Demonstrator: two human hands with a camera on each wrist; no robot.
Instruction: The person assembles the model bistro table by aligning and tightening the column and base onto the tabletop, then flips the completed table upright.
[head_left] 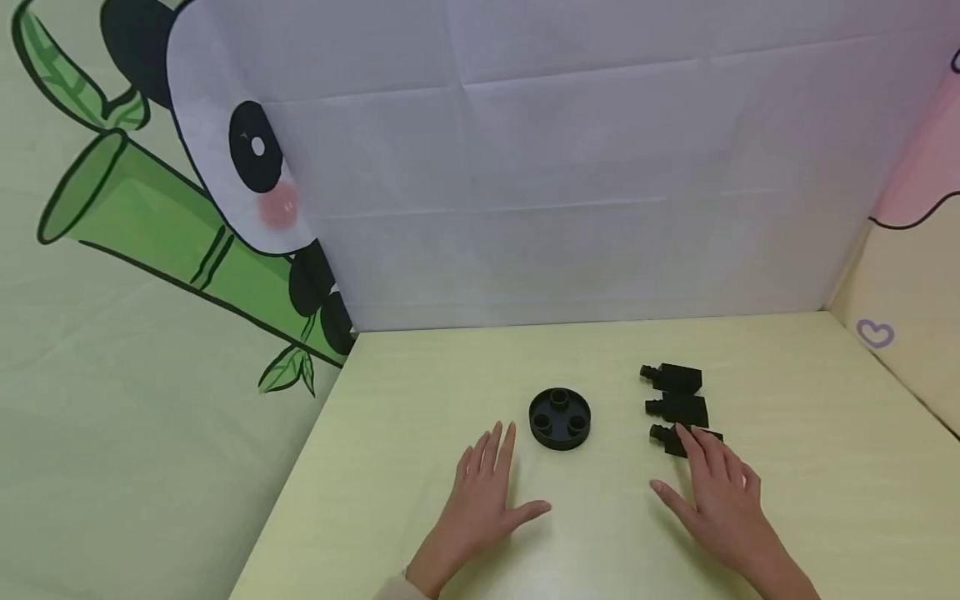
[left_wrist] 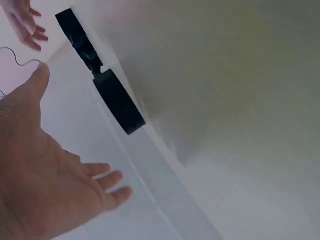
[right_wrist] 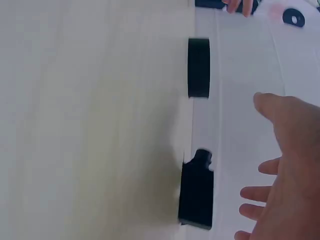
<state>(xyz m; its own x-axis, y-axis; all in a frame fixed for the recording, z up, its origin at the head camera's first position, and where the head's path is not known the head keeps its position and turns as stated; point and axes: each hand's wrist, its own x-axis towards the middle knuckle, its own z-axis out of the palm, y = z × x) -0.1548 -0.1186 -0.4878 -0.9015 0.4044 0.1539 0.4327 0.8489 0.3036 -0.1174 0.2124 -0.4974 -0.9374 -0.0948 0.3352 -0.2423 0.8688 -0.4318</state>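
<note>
A shallow round black dish with three raised sockets (head_left: 559, 421) lies mid-table, seen edge-on in the right wrist view (right_wrist: 199, 67). To its right, three black bottle-shaped pieces lie on their sides in a column, necks leftward: a far one (head_left: 681, 379), a middle one (head_left: 684, 409) and a near one (head_left: 674, 442). My left hand (head_left: 483, 504), fingers spread, hovers in front of the dish and holds nothing. My right hand (head_left: 716, 504) is also empty; its fingertips overlap the near piece in the head view, but the right wrist view has a gap between hand and bottle-shaped piece (right_wrist: 196, 192).
The pale yellow tabletop (head_left: 420, 392) ends at a white cloth backdrop (head_left: 562, 208). On the left hangs a green cloth (head_left: 150, 433) printed with a panda and bamboo. A cream side panel (head_left: 915, 317) borders the right edge.
</note>
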